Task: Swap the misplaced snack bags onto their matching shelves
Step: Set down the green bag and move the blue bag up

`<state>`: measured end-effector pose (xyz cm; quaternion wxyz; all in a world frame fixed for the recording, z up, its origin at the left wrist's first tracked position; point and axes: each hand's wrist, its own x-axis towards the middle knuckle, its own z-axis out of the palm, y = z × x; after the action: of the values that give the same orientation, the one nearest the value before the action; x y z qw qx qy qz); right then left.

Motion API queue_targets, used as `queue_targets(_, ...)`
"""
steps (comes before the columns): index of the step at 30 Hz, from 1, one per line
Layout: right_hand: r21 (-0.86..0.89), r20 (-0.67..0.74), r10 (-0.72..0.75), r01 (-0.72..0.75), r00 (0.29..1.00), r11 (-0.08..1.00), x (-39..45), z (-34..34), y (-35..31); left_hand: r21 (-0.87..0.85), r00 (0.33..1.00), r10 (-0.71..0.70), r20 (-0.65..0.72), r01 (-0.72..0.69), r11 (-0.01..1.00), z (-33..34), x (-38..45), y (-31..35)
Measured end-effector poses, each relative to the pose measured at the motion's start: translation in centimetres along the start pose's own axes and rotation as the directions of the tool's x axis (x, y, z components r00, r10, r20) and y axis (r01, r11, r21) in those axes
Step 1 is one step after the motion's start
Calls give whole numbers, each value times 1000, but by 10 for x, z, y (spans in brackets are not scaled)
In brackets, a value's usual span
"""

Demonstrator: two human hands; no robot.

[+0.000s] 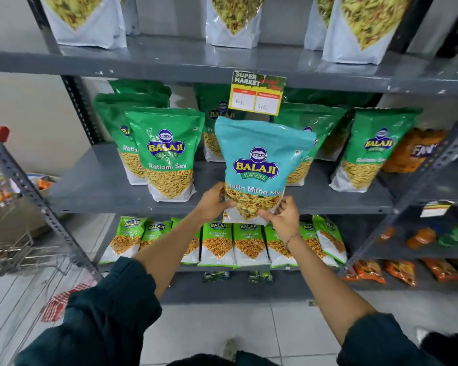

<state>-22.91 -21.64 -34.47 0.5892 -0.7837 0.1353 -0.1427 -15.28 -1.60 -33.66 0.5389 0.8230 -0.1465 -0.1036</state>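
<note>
1. The teal bag (262,165) is gripped at its bottom corners by both hands: the left hand (214,200) clasps the lower left corner, the right hand (283,215) pinches the lower right.
2. The bag is held upright, long axis vertical, above the fingers, at the front edge of the middle shelf (95,186).
3. Green bags (167,154) are ranged behind it; a different shelf is judged to be its home.
</note>
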Motion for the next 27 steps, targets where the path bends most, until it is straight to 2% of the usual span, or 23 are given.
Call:
queue_targets(4,72,46,-25,21,999,997,-29,-4,-18,17,999,25,-26,-24,1000,-8,-20,-4)
queue_targets(12,97,150,-223,210,963,973,-46,-9,-99,136,969,151,-194,-126,983,-60,-92,83)
queue_targets(22,208,126,-441,411,888,887,-30,-23,-212,180,909,315,-273,-274,945,-132,-112,180)
queue_targets(27,184,114,-502,478,858,859,-7,-29,-269,203,881,370,-295,-321,925,-164,-105,228)
